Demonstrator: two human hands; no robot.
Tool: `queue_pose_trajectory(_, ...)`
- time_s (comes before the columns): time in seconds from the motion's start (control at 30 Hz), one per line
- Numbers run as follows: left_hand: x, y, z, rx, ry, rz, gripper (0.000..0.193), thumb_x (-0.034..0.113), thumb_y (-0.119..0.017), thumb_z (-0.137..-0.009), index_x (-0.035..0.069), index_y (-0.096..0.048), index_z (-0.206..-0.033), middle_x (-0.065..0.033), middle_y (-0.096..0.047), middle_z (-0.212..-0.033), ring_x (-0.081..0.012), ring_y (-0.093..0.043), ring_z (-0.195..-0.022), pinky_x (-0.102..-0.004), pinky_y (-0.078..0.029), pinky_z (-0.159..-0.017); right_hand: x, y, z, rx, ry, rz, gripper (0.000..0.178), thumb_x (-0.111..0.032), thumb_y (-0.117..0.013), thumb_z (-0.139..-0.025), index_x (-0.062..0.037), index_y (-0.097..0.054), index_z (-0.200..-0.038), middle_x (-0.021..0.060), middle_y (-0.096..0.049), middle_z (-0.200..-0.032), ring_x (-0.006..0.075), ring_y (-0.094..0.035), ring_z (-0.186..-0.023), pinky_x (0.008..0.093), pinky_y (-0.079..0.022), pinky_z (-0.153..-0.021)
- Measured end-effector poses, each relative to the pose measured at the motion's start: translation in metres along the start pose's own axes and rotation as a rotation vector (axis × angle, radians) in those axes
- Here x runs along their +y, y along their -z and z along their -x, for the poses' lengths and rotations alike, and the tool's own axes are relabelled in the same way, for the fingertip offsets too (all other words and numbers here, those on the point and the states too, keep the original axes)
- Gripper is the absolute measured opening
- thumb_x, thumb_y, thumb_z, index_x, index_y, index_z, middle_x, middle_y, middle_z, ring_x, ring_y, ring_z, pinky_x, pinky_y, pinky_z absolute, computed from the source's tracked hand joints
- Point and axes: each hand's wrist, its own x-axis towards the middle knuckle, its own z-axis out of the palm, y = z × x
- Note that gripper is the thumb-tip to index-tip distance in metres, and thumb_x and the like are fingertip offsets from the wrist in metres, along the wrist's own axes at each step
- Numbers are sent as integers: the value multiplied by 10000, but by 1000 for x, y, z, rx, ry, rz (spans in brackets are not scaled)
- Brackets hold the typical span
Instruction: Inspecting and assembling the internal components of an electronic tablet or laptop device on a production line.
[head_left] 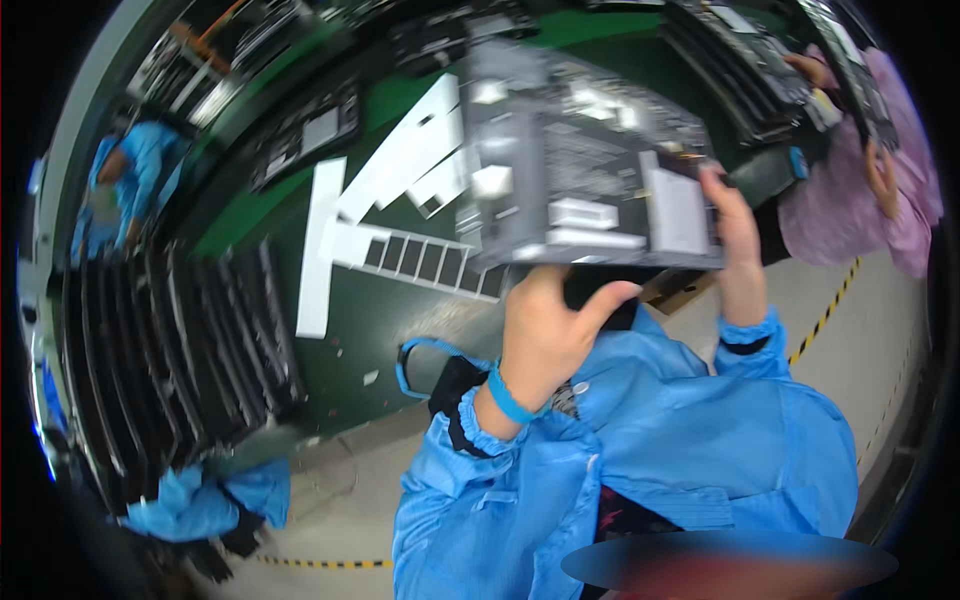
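An opened laptop base point(600, 170) is tilted up over the bench, smeared by motion, its dark inner parts, white patches and a pale grey rectangular part facing up. My left hand point(548, 330) is at its near edge, fingers partly hidden beneath and thumb pointing right, a blue band round the wrist. My right hand point(738, 230) grips its right edge, thumb on top. Left of the base, on the green bench, lie a white strip point(322, 250), white sticker sheets point(405, 145) and a sheet with black rectangular stickers point(425, 262).
Several black laptop parts point(180, 350) stand in a row on the left. Another laptop base point(308, 135) lies farther back. A dark stack point(735, 75) stands at the far right. A person in pink point(850, 190) handles a panel there; another in blue point(140, 175) is far left.
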Motion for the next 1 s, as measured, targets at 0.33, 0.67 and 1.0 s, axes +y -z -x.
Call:
queue_pose_trajectory(0.33, -64, 85, 46, -15, 229, -790, 857, 410, -772, -711, 57, -425, -1411, -136, -340, -1511, -340, -281, -1408, -536, -237, -1117, -20, 46, -43, -217, -11, 213, 506, -128, -576, -945, 8, -383, -1393, 131, -623, -1150, 147, -652, -962, 269, -549, -808)
queue_pose_trajectory(0.67, -51, 152, 29, -123, 54, -765, 409, 195, -698, -814, -3, -607, -1160, -186, -605, -1212, -365, -570, -1124, -386, -460, -951, 13, -45, -62, -390, 665, 1364, 421, -172, -624, -906, -45, -517, -1293, 203, -613, -1193, 336, -602, -1092, 345, -469, -902)
queue_pose_trajectory(1.0, -114, 147, -73, -306, -94, -639, 479, 422, -494, -952, 99, -564, -1299, -169, -448, -1429, -375, -343, -1366, -458, -289, -1108, 52, -183, -106, -816, 22, 736, 433, -359, -467, -1006, 29, -583, -1160, 135, -693, -889, 162, -682, -725, 245, -527, -666)
